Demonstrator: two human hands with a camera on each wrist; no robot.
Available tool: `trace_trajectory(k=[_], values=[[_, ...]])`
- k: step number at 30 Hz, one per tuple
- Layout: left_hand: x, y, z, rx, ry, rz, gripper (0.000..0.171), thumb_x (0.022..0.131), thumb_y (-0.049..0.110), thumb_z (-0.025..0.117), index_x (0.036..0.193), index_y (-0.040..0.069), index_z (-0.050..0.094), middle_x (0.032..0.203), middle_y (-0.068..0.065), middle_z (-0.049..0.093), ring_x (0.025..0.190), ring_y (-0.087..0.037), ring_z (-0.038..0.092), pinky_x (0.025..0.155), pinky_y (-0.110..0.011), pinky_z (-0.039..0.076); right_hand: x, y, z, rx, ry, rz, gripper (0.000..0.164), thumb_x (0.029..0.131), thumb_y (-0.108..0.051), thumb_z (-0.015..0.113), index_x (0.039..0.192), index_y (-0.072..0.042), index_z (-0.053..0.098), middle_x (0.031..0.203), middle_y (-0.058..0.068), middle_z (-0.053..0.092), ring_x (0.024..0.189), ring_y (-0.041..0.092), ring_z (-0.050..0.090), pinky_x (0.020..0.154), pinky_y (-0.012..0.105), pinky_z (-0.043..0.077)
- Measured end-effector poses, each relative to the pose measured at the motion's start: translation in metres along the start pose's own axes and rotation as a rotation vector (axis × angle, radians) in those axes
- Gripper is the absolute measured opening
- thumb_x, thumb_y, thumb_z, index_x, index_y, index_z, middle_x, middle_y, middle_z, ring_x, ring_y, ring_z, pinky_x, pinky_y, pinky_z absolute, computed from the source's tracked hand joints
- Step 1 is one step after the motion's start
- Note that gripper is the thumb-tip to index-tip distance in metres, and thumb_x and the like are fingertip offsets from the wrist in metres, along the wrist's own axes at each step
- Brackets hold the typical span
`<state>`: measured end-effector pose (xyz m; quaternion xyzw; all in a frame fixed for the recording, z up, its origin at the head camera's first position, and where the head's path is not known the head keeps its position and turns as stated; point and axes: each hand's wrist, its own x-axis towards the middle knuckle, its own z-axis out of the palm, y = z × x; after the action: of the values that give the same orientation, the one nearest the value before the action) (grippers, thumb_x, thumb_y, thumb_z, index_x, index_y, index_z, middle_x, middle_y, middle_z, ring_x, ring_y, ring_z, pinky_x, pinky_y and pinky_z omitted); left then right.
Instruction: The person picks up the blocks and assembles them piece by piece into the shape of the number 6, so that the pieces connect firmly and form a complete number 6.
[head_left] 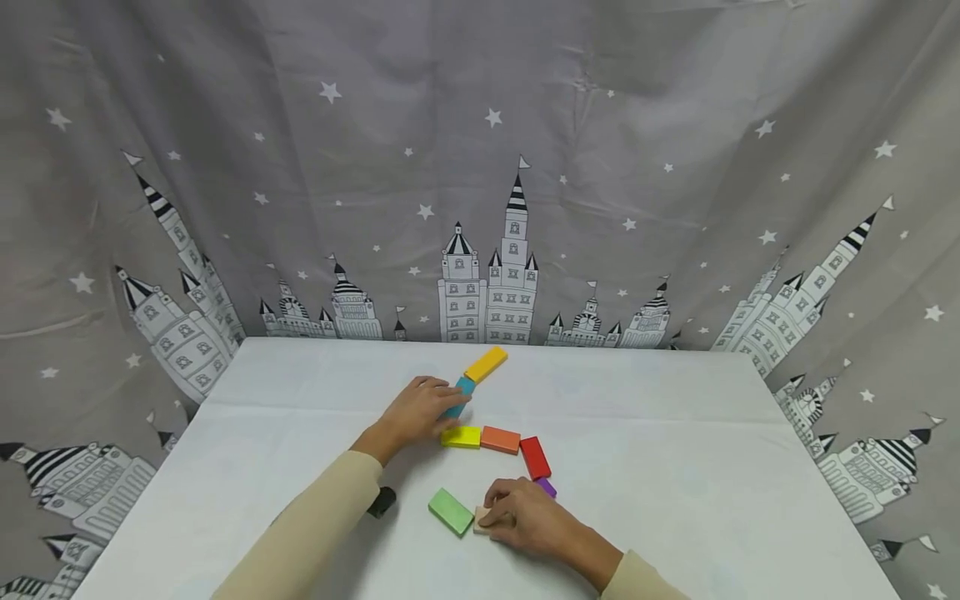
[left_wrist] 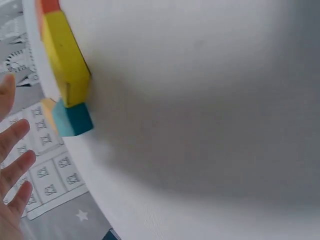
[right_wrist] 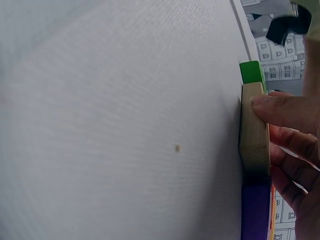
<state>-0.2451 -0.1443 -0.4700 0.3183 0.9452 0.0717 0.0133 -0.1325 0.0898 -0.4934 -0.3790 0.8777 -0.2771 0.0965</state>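
Observation:
My left hand (head_left: 420, 412) is over the blue block (head_left: 466, 386), partly covering it. Its fingers look spread and loose in the left wrist view, with nothing between them; contact with the block cannot be made out. Lower down, my right hand (head_left: 528, 518) pinches a plain wooden block (right_wrist: 254, 135), the thumb on its near face and the fingers behind. One end of that block meets a light green block (head_left: 451, 512); its other end is by a purple block (head_left: 548, 487), half hidden by the hand.
A yellow block (head_left: 461, 437), an orange block (head_left: 500, 440) and a red block (head_left: 536, 457) continue the curved row. Beyond the blue one lies an amber block (head_left: 486, 364). All lie on a white table (head_left: 675, 433) before a grey castle-print curtain (head_left: 600, 125). A black object (head_left: 382, 502) shows beside the left sleeve.

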Motion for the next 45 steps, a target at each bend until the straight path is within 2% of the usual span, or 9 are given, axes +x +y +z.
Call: trace_trajectory(k=[6, 10, 14, 19, 24, 31, 39, 45], values=[[-0.029, 0.017, -0.009, -0.150, 0.016, 0.060, 0.043, 0.087, 0.036, 0.072, 0.126, 0.018, 0.065, 0.119, 0.003, 0.067, 0.118, -0.024, 0.054, 0.106, -0.048, 0.036, -0.002, 0.002, -0.001, 0.001, -0.001, 0.007, 0.016, 0.082, -0.015, 0.078, 0.097, -0.018, 0.079, 0.100, -0.012, 0.062, 0.089, 0.000, 0.052, 0.077, 0.017, 0.045], [-0.046, 0.026, -0.013, -0.221, -0.004, 0.110, 0.046, 0.083, 0.034, 0.076, 0.124, 0.017, 0.067, 0.116, 0.005, 0.068, 0.113, -0.021, 0.056, 0.103, -0.047, 0.040, -0.003, 0.001, -0.003, 0.012, -0.009, 0.020, 0.016, 0.082, -0.014, 0.078, 0.097, -0.018, 0.079, 0.100, -0.012, 0.062, 0.089, -0.001, 0.051, 0.077, 0.017, 0.045], [-0.061, 0.030, -0.013, -0.236, -0.041, 0.148, 0.048, 0.080, 0.033, 0.078, 0.124, 0.019, 0.066, 0.119, 0.007, 0.067, 0.112, -0.017, 0.056, 0.101, -0.046, 0.042, -0.002, -0.001, -0.003, 0.016, -0.019, 0.026, 0.017, 0.082, -0.014, 0.078, 0.098, -0.018, 0.079, 0.100, -0.013, 0.062, 0.089, 0.000, 0.051, 0.078, 0.018, 0.045], [-0.074, 0.032, -0.009, -0.209, -0.062, 0.228, 0.043, 0.082, 0.028, 0.077, 0.123, 0.021, 0.067, 0.123, 0.002, 0.065, 0.114, -0.018, 0.057, 0.098, -0.044, 0.046, -0.001, -0.001, -0.002, 0.013, -0.023, 0.033, 0.017, 0.082, -0.015, 0.078, 0.098, -0.019, 0.079, 0.099, -0.013, 0.062, 0.089, -0.001, 0.051, 0.079, 0.019, 0.045], [-0.079, 0.035, -0.005, -0.154, -0.081, 0.294, 0.037, 0.082, 0.025, 0.077, 0.118, 0.024, 0.071, 0.125, 0.003, 0.064, 0.114, -0.016, 0.057, 0.098, -0.042, 0.047, -0.001, -0.001, -0.002, 0.004, -0.023, 0.033, 0.017, 0.082, -0.015, 0.078, 0.099, -0.018, 0.079, 0.099, -0.013, 0.061, 0.089, -0.001, 0.051, 0.079, 0.020, 0.045], [-0.080, 0.038, 0.005, -0.113, -0.035, 0.401, 0.034, 0.077, 0.018, 0.081, 0.110, 0.024, 0.075, 0.118, 0.007, 0.068, 0.102, -0.009, 0.059, 0.086, -0.028, 0.050, -0.001, -0.001, -0.002, 0.002, -0.024, 0.032, 0.018, 0.082, -0.014, 0.078, 0.100, -0.018, 0.079, 0.100, -0.012, 0.061, 0.089, -0.001, 0.051, 0.079, 0.020, 0.045], [-0.077, 0.039, 0.015, -0.138, -0.078, 0.435, 0.031, 0.078, 0.019, 0.079, 0.108, 0.024, 0.076, 0.116, 0.008, 0.068, 0.101, -0.006, 0.061, 0.087, -0.025, 0.047, 0.001, 0.002, 0.000, -0.005, -0.024, 0.030, 0.017, 0.082, -0.017, 0.078, 0.100, -0.019, 0.079, 0.097, -0.016, 0.060, 0.086, -0.003, 0.050, 0.077, 0.017, 0.045], [-0.076, 0.040, 0.018, -0.115, -0.086, 0.453, 0.030, 0.079, 0.019, 0.078, 0.109, 0.024, 0.075, 0.112, 0.011, 0.069, 0.099, -0.004, 0.061, 0.086, -0.024, 0.047, 0.001, 0.002, 0.000, 0.008, -0.035, 0.043, 0.017, 0.083, -0.017, 0.077, 0.100, -0.019, 0.079, 0.096, -0.016, 0.059, 0.086, -0.003, 0.050, 0.076, 0.017, 0.045]])
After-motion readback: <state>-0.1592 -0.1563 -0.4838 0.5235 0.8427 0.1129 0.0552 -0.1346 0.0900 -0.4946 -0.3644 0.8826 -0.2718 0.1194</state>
